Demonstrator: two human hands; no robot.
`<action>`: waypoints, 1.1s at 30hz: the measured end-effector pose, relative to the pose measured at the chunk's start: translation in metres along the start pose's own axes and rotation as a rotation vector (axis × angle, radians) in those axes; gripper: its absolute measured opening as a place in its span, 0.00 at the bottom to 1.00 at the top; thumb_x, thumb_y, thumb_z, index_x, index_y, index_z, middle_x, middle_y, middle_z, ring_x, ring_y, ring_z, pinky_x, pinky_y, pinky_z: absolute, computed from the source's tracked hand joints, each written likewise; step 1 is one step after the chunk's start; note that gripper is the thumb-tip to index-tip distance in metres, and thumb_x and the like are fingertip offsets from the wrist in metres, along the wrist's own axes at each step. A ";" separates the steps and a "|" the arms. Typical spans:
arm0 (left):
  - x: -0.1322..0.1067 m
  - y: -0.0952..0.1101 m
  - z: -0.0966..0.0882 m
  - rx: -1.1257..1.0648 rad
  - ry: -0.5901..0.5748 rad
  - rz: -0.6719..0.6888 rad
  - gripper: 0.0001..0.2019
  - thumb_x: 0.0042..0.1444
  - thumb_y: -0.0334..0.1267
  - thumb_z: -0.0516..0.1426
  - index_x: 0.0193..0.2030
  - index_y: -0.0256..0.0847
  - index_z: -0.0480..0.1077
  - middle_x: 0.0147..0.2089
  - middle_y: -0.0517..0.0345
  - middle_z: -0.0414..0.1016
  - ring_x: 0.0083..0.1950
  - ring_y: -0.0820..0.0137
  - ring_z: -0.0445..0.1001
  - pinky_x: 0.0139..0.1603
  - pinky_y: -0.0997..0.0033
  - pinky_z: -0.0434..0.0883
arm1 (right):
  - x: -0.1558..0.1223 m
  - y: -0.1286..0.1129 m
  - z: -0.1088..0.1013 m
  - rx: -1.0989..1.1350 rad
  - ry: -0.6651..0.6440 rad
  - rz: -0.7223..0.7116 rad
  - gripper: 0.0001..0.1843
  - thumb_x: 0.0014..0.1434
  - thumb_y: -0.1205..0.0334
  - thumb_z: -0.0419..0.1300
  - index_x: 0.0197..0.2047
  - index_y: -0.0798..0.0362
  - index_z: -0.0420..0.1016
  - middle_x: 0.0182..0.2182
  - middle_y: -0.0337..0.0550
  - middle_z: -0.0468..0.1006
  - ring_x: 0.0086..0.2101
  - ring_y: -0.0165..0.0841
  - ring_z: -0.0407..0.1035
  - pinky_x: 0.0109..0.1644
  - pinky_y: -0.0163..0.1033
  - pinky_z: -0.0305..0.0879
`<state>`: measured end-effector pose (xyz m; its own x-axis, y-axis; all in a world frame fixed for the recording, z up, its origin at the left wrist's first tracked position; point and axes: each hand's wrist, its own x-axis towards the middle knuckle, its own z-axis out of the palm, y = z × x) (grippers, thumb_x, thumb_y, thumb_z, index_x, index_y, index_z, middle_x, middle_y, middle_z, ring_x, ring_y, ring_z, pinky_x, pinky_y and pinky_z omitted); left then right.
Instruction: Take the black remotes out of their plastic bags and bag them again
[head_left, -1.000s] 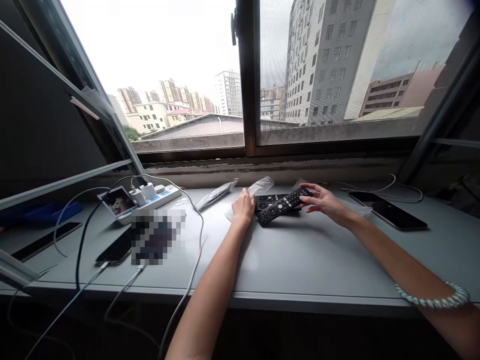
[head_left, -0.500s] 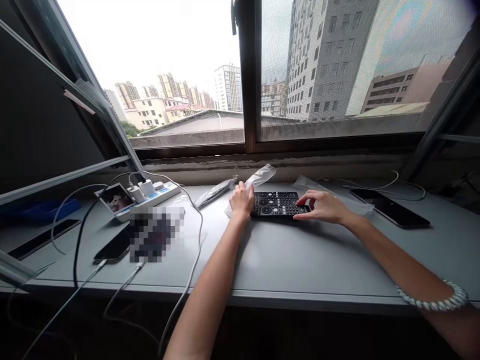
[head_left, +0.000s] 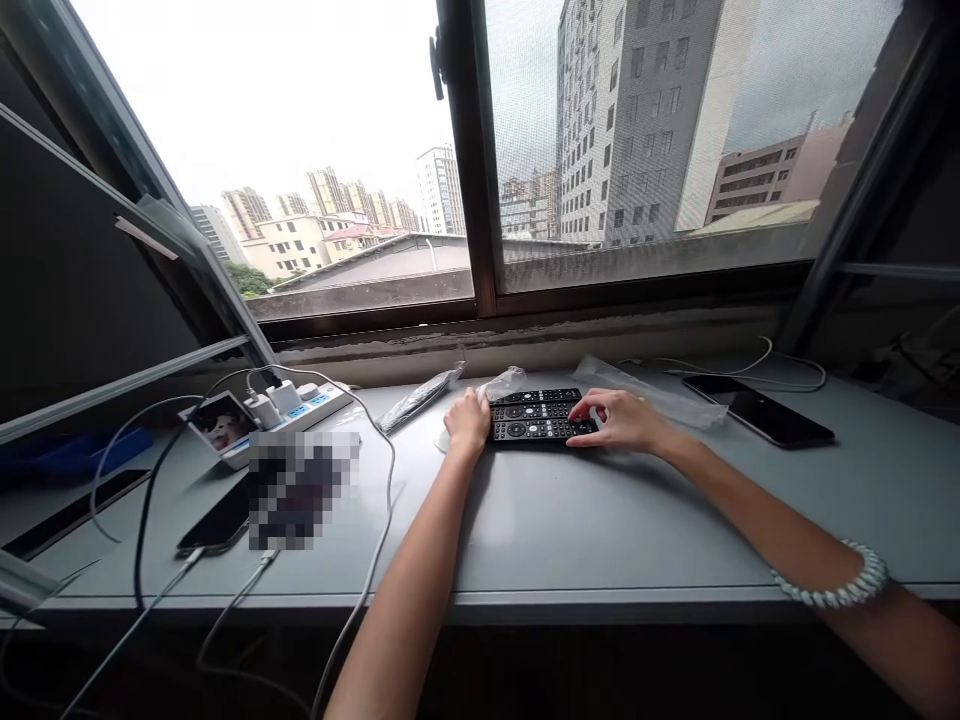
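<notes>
Three black remote controls (head_left: 534, 414) lie side by side on the grey sill table (head_left: 600, 520) near the window. My left hand (head_left: 466, 422) rests curled against their left ends, on a clear plastic bag (head_left: 501, 382). My right hand (head_left: 619, 422) lies over their right ends, its fingertips pressing on the nearest remote. A remote wrapped in a plastic bag (head_left: 418, 396) lies to the left of them.
A white power strip (head_left: 289, 412) with chargers and cables stands at the left, with a phone (head_left: 217, 520) plugged in near it. Another phone (head_left: 757, 420) and a white cable (head_left: 750, 366) lie at the right. An empty clear bag (head_left: 645, 392) lies behind my right hand.
My right hand has set the remote it held at an angle down flat beside the other two. Both hands now press the row together. The view has shifted slightly right.
</notes>
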<state>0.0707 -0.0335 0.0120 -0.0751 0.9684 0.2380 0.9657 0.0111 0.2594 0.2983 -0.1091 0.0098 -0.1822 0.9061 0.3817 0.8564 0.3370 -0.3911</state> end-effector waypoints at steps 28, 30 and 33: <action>-0.021 0.029 -0.010 -0.015 0.211 0.697 0.14 0.66 0.41 0.39 0.40 0.43 0.63 0.45 0.56 0.66 0.47 0.69 0.65 0.50 0.69 0.61 | 0.010 0.011 0.006 -0.020 0.514 -0.065 0.31 0.53 0.40 0.55 0.56 0.46 0.64 0.50 0.48 0.68 0.48 0.41 0.63 0.48 0.45 0.62; -0.025 0.033 -0.011 -0.009 0.195 0.742 0.14 0.66 0.41 0.38 0.40 0.43 0.62 0.46 0.56 0.66 0.47 0.69 0.65 0.50 0.68 0.61 | 0.010 0.009 0.003 -0.158 0.597 -0.094 0.32 0.53 0.40 0.55 0.57 0.46 0.65 0.56 0.50 0.62 0.55 0.45 0.56 0.55 0.48 0.55; -0.030 0.038 -0.012 0.005 0.174 0.791 0.14 0.66 0.41 0.37 0.41 0.43 0.61 0.46 0.55 0.66 0.46 0.69 0.66 0.50 0.68 0.60 | 0.009 0.005 -0.001 -0.273 0.641 -0.147 0.32 0.53 0.41 0.55 0.57 0.46 0.66 0.61 0.48 0.58 0.59 0.46 0.51 0.57 0.49 0.49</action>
<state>0.1070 -0.0653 0.0261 0.5932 0.6376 0.4915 0.7503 -0.6592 -0.0504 0.3014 -0.1000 0.0121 -0.0565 0.4991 0.8647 0.9504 0.2922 -0.1066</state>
